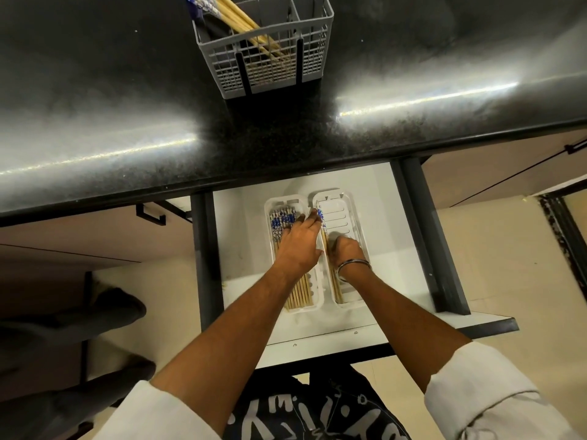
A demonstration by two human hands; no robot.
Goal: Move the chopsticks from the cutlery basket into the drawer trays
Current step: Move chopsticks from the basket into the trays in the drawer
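Observation:
Two clear plastic trays lie side by side in the open white drawer (pixel 397 236). The left tray (pixel 270 204) holds several bamboo chopsticks with blue-and-white tops (pixel 279 222). The right tray (pixel 346 201) holds a few chopsticks (pixel 335 289) along its left side. My left hand (pixel 297 246) rests flat across the left tray, its fingertips touching the patterned tops at the divide. My right hand (pixel 346 250) is curled over the chopsticks in the right tray. On the counter, the grey cutlery basket (pixel 270 71) still holds several chopsticks (pixel 241 20).
The black speckled countertop (pixel 111 100) overhangs the drawer's back. Dark drawer rails (pixel 422 230) run along both sides. A black cabinet handle (pixel 151 214) sits to the left. My white sleeves and dark patterned clothing fill the bottom of the view.

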